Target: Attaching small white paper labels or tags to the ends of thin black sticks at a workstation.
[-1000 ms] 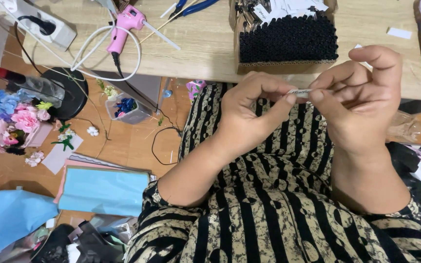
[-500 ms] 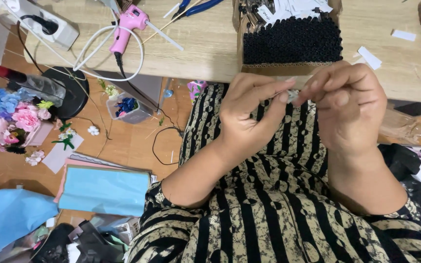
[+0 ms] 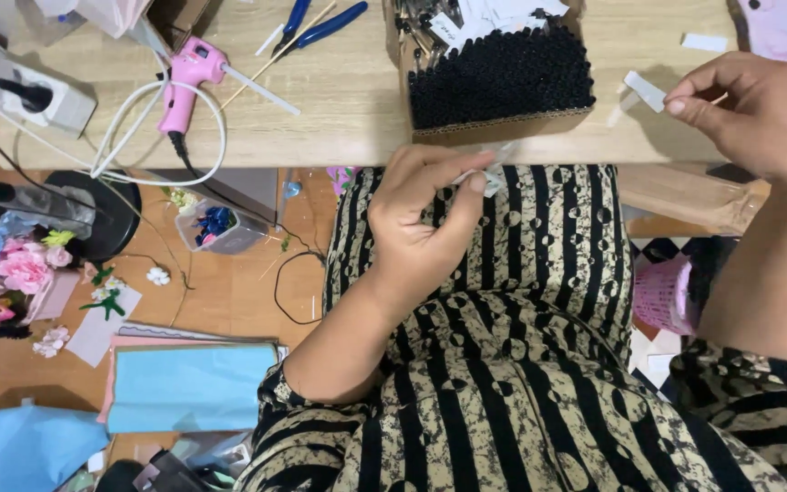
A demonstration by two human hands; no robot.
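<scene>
Left hand [image 3: 421, 228] pinches a small clear piece [image 3: 489, 179] at its fingertips over the lap, right hand [image 3: 758, 114] closes on a white strip [image 3: 646, 89] above the worktop [image 3: 339, 109]; next needs bringing both together.

Single head cam, looks steeply down, close over lap and table edge [image 3: 321, 137].

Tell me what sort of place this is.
Probably a home craft corner for making artificial flowers: a pink glue gun lies on the wooden table, fabric flowers sit on the floor, and a cardboard box of black sticks stands by the hands.
</scene>
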